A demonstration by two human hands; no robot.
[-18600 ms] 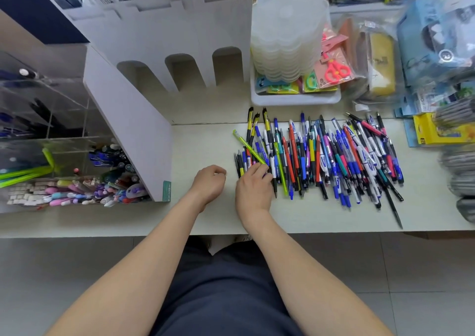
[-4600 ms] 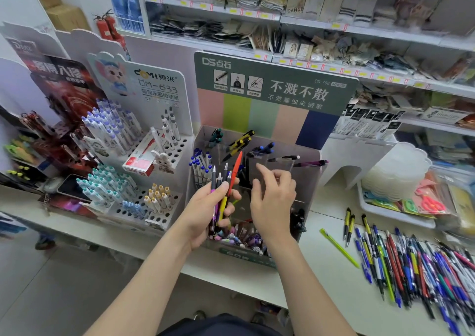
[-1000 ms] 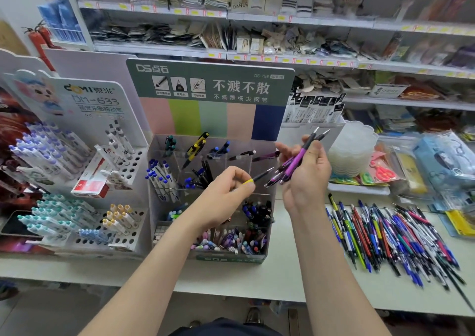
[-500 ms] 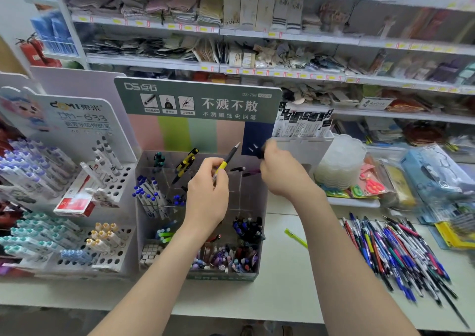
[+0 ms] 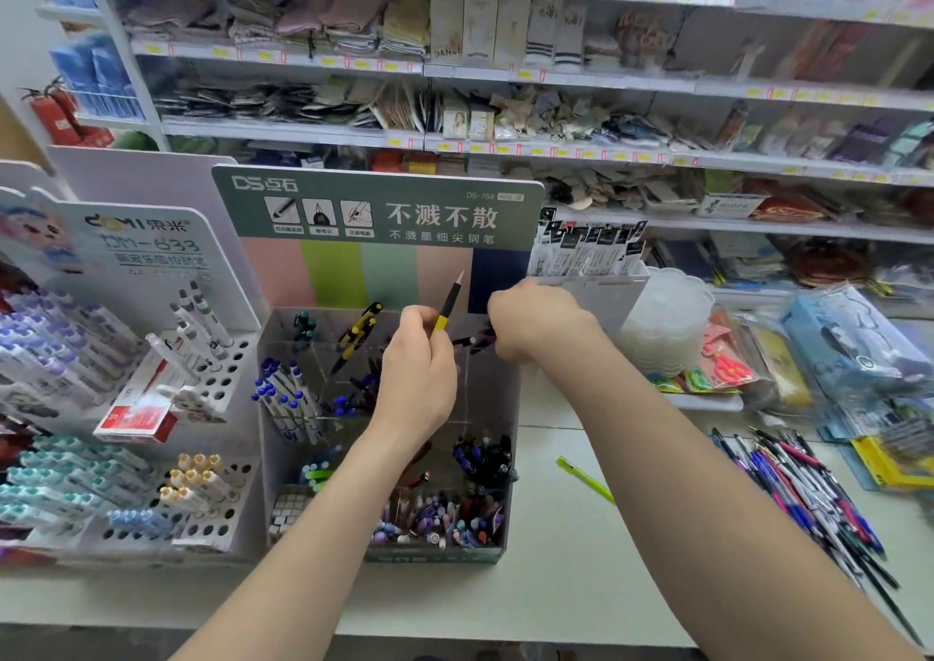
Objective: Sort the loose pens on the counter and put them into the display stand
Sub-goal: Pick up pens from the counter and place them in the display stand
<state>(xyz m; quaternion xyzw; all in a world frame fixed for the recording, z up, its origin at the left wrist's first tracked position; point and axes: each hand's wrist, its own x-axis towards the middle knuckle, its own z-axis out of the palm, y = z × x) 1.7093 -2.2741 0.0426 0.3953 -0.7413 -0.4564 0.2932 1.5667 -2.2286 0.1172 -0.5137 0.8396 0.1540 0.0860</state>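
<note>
Above the clear acrylic display stand's (image 5: 493,397) far compartments, left hand (image 5: 419,382) pinches a black-and-yellow pen (image 5: 447,306), right hand (image 5: 535,322) grips dark pens (image 5: 472,342); white counter (image 5: 581,584) with one green pen (image 5: 586,478) separates stand from loose multicoloured pens (image 5: 808,493) heaped right.

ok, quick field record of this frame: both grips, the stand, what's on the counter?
left grip: holds black-and-yellow pen, pointing up, over the display stand
right grip: curled round dark pens at the stand's back-right compartment
counter: loose pen pile at right; green pen lying alone between stand and pile
task state: unfinished, pile not yet sorted
</note>
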